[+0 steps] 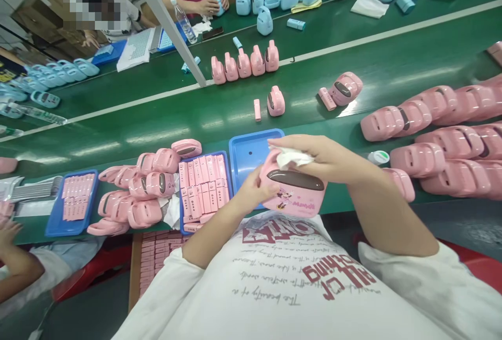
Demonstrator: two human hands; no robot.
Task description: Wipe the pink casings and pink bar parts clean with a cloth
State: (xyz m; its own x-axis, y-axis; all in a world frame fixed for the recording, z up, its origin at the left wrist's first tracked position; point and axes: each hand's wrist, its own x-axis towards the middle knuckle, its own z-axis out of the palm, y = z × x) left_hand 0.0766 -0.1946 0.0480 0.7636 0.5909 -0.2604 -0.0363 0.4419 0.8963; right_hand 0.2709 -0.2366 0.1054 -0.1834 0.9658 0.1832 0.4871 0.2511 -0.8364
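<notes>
Just in front of my chest I hold a pink plastic case with a top handle, a dark oval panel and a cartoon print on its front. My left hand grips its left side, thumb across the front. Over its top edge, my right hand pinches a crumpled white tissue against the case near the handle. The fingertips of my right hand are partly hidden by the tissue. Behind the case lies a blue tray, partly covered by my hands.
At left, a blue tray holds pink sticks beside piled pink cases. More pink cases crowd the right. A metal post rises ahead. Across the green conveyor, a co-worker's hand holds a blue case.
</notes>
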